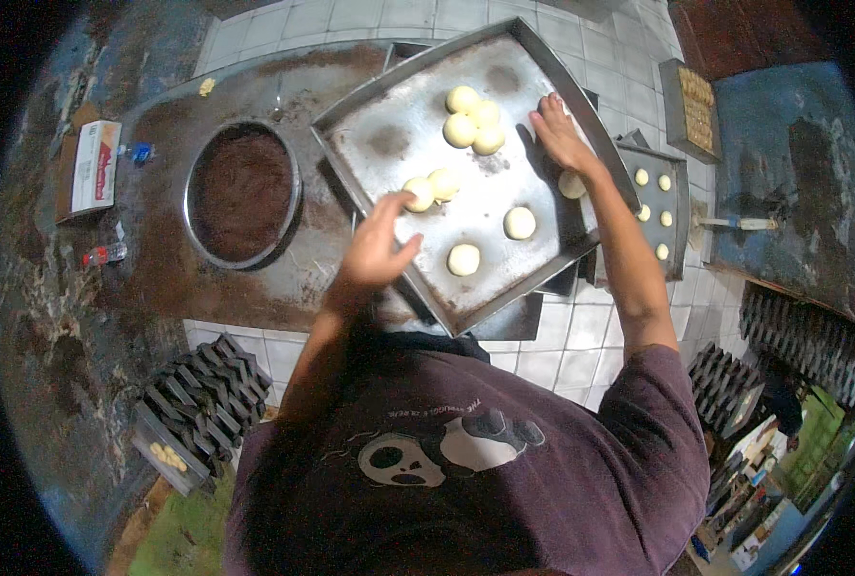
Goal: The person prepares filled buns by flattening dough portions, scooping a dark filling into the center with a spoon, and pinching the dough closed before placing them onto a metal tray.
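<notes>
A large square metal baking tray (499,182) lies turned at an angle in front of me, with several pale round dough balls on it. At its left side, my left hand (378,248) has its fingers bent and thumb apart, the fingertips against a dough ball (419,195). Touching that ball is another dough ball (444,183). My right hand (561,136) is stretched out over the tray's right part, and a dough ball (570,185) shows partly beside its wrist. A cluster of dough balls (486,113) sits farther back. Two single balls lie nearer, a dough ball (520,223) and a dough ball (464,259).
On the worktop (322,278) to the left stands a round pan (190,216) with brown contents, beyond it a carton (95,168) and a plastic bottle (104,253). To the right are a smaller tray (675,235) of dough balls and a brush (739,224). Stacked dark tins (202,389) stand lower left.
</notes>
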Motion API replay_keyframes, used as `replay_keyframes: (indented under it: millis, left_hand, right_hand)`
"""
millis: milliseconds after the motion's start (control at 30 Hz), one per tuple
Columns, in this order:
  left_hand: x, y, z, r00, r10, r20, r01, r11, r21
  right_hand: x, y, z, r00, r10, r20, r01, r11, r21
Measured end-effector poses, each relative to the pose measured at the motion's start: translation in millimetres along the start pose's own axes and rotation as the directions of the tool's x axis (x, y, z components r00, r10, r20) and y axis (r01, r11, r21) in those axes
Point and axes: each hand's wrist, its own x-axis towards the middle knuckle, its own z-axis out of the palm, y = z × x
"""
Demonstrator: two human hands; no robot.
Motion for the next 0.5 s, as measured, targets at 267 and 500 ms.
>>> replay_keyframes:
  millis: [267, 500]
  left_hand:
    - [4, 1, 20, 0.990, 0.092, 0.106, -0.104, 0.988, 0.113]
    - [14, -18, 46, 0.977, -0.025, 0.210, -0.056, 0.927, 0.371]
  right_hand:
    - [-92, -175, 16, 0.781, -0.617, 0.094, 0.624, 0.770, -0.133]
    - [-81, -167, 61, 0.829, -0.536, 0.159, 0.557, 0.769, -0.313]
